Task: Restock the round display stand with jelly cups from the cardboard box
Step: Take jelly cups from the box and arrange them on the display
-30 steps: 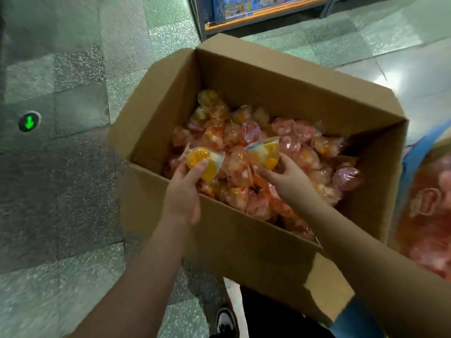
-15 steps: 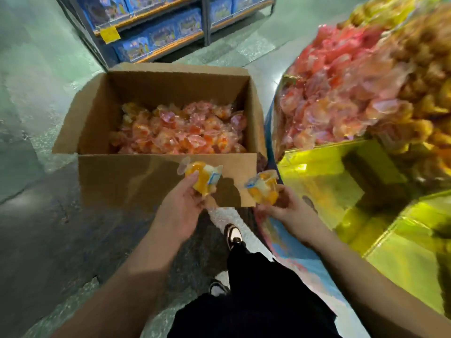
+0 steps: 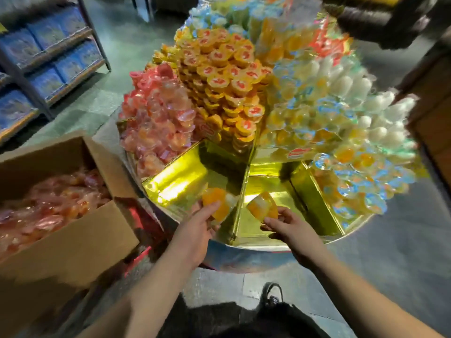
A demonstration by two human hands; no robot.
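My left hand grips an orange jelly cup over the near edge of a gold-lined compartment of the round display stand. My right hand holds a second orange jelly cup over the neighbouring gold compartment. Both compartments show bare gold floor. At the left the open cardboard box holds several pink and orange jelly cups.
The stand carries piles of pink cups, yellow-lidded cups and clear blue-edged cups. A shelf of blue packages stands at the back left. My shoe and dark trousers are below, on the grey floor.
The view has swung from the box to the display stand. Both hands have carried their jelly cups from the box's front to the gold compartments.
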